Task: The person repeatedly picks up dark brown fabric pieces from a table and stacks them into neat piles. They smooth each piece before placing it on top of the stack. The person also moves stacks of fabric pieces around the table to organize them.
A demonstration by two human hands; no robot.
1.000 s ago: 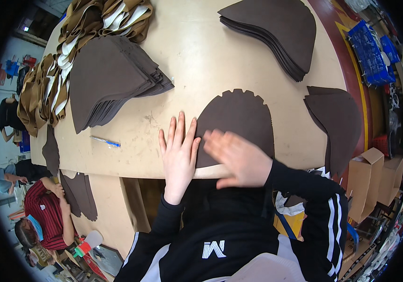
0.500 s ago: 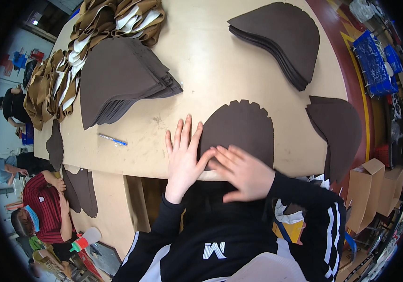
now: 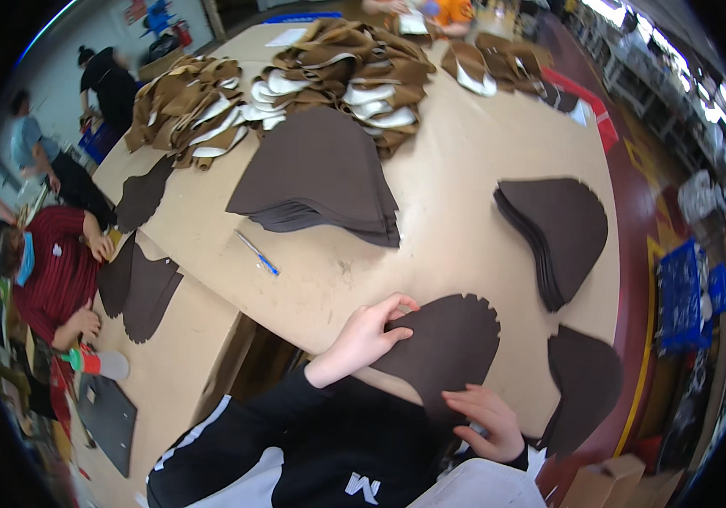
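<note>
while both hands bear on it, the dark brown notched piece lies at the near table edge, directly between them. left hand: fingers curled, pinching the piece's left edge near its top. right hand: fingers bent and pressing on the narrow lower end of the piece, where it overhangs the table toward the body; whether it grips or only presses cannot be told. long axis of the piece: runs from the right hand up and away to the rounded, notched end, tilted slightly to the right. the left hand is nearer that rounded end; the right hand is nearer the narrow tail.

just right of the right hand: a single dark piece of like shape, apart from the held one. beyond it, farther right and away: a fanned stack of dark pieces. beyond the left hand: a blue pen, then a larger fanned stack. farthest out: heaps of tan and white pieces. well left of the left hand: a person in a red top at a lower bench.
</note>
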